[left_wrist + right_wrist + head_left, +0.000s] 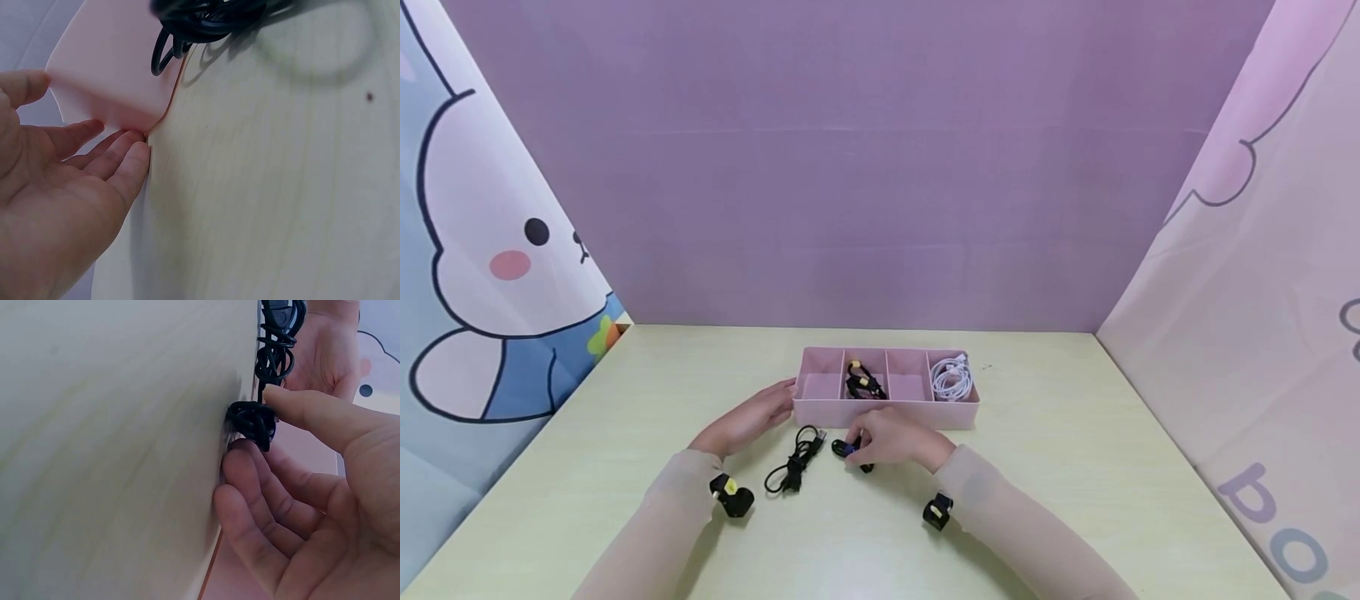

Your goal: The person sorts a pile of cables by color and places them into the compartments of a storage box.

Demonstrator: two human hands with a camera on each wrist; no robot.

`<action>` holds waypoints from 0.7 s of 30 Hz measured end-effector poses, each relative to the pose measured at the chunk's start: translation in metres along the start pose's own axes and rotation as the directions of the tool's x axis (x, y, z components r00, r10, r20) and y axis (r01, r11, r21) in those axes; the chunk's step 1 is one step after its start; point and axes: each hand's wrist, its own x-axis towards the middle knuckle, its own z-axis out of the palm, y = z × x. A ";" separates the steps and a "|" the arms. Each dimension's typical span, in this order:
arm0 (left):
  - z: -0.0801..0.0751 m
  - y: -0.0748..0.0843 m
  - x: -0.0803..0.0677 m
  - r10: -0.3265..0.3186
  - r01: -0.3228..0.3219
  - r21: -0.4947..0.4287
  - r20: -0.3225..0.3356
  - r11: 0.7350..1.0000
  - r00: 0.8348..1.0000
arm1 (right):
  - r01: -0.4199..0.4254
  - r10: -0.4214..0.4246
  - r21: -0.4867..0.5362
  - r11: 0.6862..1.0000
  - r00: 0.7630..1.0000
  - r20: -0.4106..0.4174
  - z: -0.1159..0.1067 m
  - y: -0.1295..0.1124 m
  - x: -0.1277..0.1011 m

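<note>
A pink divided box (887, 414) stands on the table. My left hand (752, 419) rests its fingertips against the box's left end, fingers fairly straight, as the left wrist view also shows. In front of the box, my right hand (895, 437) pinches a small bundled black cable (253, 422) between thumb and fingers, close to the tabletop. Its blue part shows in the head view. Between the hands lies another coiled black cable (797, 462) with a USB plug. Inside the box, a black cable with yellow parts (863, 383) fills the second compartment from the left.
A coiled white cable (952, 379) sits in the rightmost compartment. The leftmost and third compartments show bare bottoms. A purple panel (865, 167) rises behind the pale wooden table (1037, 500), with printed curtains at both sides.
</note>
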 end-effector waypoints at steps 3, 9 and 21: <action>0.000 0.001 -0.001 0.004 -0.004 0.007 0.004 1.000 1.000 | -0.002 0.002 -0.016 1.000 1.000 0.006 0.001 0.000 0.000; -0.001 0.001 -0.001 0.001 -0.002 0.031 0.008 1.000 1.000 | 0.008 -0.007 -0.034 0.999 1.000 0.019 0.000 0.001 -0.002; -0.001 0.001 0.000 -0.018 0.018 0.030 -0.006 0.999 1.000 | 0.025 -0.025 0.030 0.999 1.000 -0.003 -0.003 0.005 -0.007</action>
